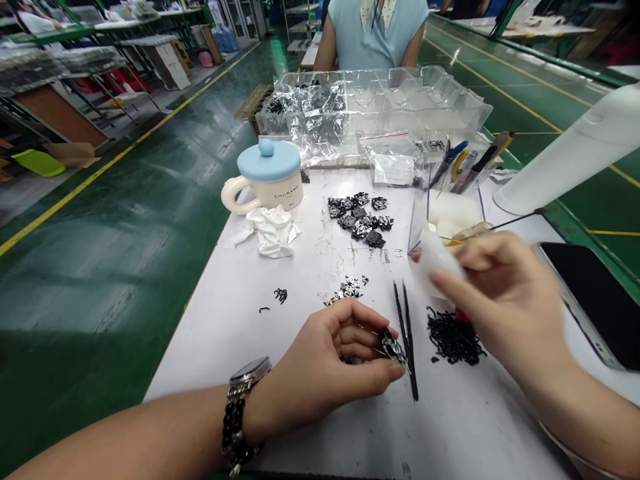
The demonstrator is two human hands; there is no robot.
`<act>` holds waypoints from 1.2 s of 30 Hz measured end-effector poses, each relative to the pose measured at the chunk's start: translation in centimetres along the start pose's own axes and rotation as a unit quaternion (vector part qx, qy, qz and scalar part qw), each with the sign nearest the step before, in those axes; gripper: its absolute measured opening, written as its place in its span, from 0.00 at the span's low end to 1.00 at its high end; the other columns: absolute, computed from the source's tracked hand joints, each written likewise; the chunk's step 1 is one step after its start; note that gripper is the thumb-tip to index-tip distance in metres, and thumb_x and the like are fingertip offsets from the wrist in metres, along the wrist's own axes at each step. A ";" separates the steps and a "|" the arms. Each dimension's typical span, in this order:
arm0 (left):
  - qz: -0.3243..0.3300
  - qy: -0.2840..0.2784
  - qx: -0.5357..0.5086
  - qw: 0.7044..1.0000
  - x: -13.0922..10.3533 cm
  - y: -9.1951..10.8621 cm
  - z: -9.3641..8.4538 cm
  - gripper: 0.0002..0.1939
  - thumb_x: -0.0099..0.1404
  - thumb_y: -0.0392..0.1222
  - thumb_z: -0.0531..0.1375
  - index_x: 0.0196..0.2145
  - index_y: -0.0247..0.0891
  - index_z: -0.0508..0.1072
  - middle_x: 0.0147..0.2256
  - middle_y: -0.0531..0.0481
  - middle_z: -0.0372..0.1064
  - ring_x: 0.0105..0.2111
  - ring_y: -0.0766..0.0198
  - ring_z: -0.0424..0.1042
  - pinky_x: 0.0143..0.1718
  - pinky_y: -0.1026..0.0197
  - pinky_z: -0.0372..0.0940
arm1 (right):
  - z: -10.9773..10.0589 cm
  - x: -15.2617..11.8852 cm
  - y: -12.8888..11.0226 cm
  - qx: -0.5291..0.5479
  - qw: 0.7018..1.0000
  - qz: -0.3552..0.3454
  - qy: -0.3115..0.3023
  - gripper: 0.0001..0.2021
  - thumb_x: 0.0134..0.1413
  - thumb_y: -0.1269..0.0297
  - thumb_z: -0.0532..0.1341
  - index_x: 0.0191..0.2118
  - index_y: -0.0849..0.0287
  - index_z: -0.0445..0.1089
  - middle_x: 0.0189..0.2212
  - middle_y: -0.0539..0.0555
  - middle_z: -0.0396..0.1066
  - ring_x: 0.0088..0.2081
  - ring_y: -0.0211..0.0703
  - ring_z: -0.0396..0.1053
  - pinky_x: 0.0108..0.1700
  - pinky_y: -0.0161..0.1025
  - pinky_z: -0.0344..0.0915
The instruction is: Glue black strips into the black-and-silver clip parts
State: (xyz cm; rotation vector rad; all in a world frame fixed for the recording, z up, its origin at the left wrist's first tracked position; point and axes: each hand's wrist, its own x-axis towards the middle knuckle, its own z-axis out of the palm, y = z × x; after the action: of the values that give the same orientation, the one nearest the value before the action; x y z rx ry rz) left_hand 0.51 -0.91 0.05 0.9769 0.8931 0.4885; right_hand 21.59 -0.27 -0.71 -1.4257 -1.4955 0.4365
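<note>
Between the thumb and fingertips of my left hand (330, 357) sits a small black-and-silver part (393, 347). Black tweezers (412, 373) lie on the table right beside those fingertips, points away from me. My right hand (515, 307) is closed around a whitish, translucent, rounded object (440, 257), blurred by motion, so its exact kind is unclear. Under that hand lies a heap of small black curved pieces (455, 337), with a bit of red partly hidden by the fingers. Small silver pieces (350, 288) are scattered beyond my left hand.
Farther back lie several black-and-silver parts (363, 217). At left stand a lidded mug (277, 190) and crumpled tissue (275, 233). A clear holder with pens (450, 167), a phone (595, 300) and a white cylinder (575, 150) occupy the right. Behind are clear trays (415, 100) and a person (377, 37).
</note>
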 end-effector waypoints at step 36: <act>0.142 -0.384 0.117 0.905 -1.0 -1.1 -0.1 0.07 0.52 0.37 0.62 0.30 0.41 0.67 0.29 0.53 0.66 0.31 0.62 0.72 0.43 0.59 0.67 | 16.8 3.8 -7.4 -0.112 0.802 -0.305 -0.502 0.03 0.51 0.72 0.61 0.33 0.61 0.72 0.35 0.57 0.64 0.40 0.48 0.55 0.44 0.44 0.53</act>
State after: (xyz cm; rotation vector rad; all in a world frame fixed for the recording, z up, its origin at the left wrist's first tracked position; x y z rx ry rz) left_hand -0.19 -2.11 -0.53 1.3920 0.0911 0.1984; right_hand 4.47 7.33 -0.82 -0.7432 -2.8218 0.6601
